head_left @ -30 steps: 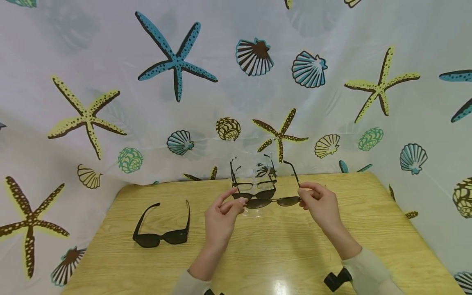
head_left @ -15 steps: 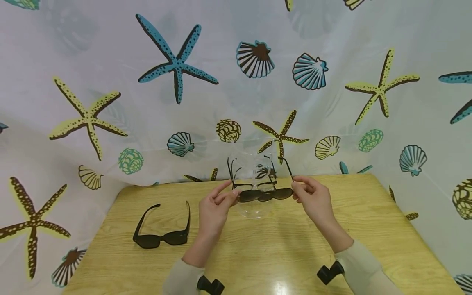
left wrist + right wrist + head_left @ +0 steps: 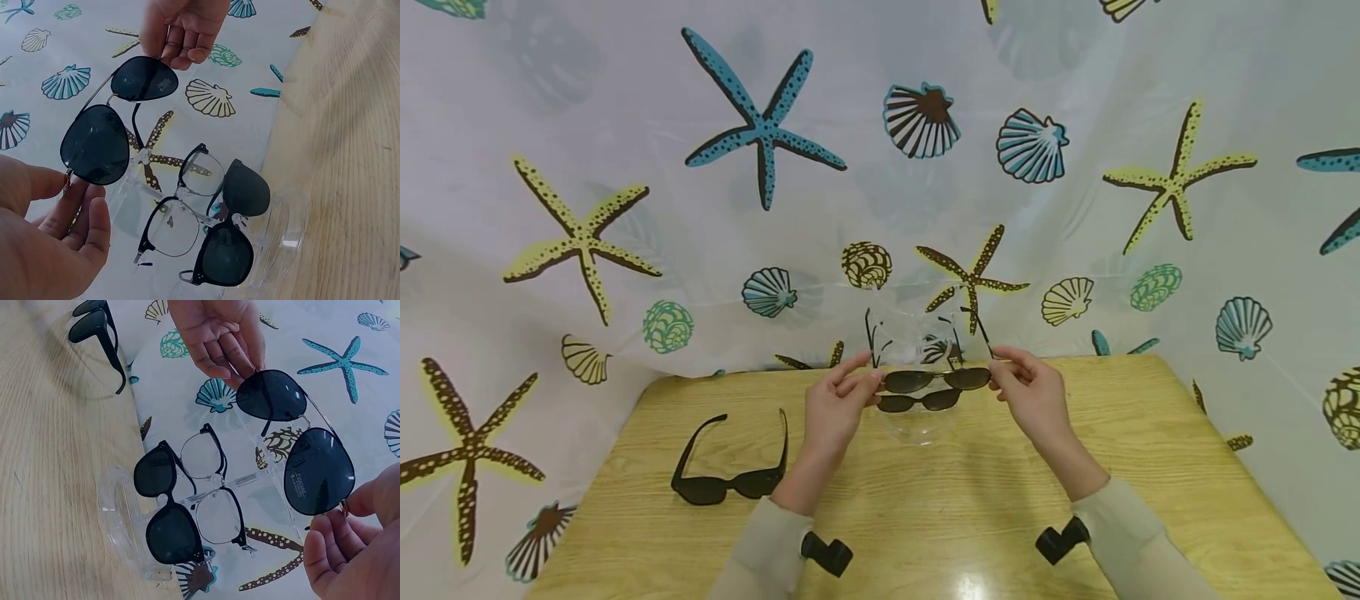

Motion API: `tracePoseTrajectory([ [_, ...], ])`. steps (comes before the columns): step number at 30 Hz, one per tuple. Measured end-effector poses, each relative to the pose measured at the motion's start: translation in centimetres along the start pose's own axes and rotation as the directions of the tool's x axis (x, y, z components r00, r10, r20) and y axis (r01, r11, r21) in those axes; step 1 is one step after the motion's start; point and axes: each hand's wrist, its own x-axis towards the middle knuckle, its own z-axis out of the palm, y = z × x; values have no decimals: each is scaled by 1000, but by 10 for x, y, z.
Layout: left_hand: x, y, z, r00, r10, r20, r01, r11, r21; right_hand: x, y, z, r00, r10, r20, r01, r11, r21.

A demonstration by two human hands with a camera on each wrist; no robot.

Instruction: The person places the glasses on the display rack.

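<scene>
Aviator sunglasses (image 3: 907, 382) with dark lenses and a thin metal bridge are held up level between both hands. My left hand (image 3: 835, 412) pinches their left hinge between thumb and fingers. At the opposite hinge my right hand (image 3: 1032, 400) does the same. The temples are unfolded and point away from me. Just below and nearer hangs a pair of dark sunglasses (image 3: 917, 402) on a transparent display stand (image 3: 115, 519). Clear-lensed glasses with black brows (image 3: 172, 228) sit above those on the same stand; the aviators are above both in the wrist views.
Black sunglasses (image 3: 702, 490) stand unfolded on the wooden table (image 3: 970, 517), left of my left forearm. A white cloth (image 3: 850, 192) printed with starfish and shells hangs behind the table and along its sides. Small black devices (image 3: 827, 554) are strapped at both wrists.
Both hands have raised the aviator sunglasses and moved them slightly left and away from me. They have passed from below the stand's dark sunglasses to above them.
</scene>
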Motion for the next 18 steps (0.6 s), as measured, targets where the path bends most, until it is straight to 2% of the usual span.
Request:
tracePoseTrajectory([
  [7,8,0,-1,1000,-14,-6,14,999,37,6,1,4,1000,-12,-1,12,1000,-11],
  [13,14,0,-2,1000,2,-14,-1,999,43,10,2,6,1000,-13,3,13,1000,4],
  [18,17,1,-2,1000,-8,-20,9,999,46,13,3,8,1000,-15,1,15,1000,2],
])
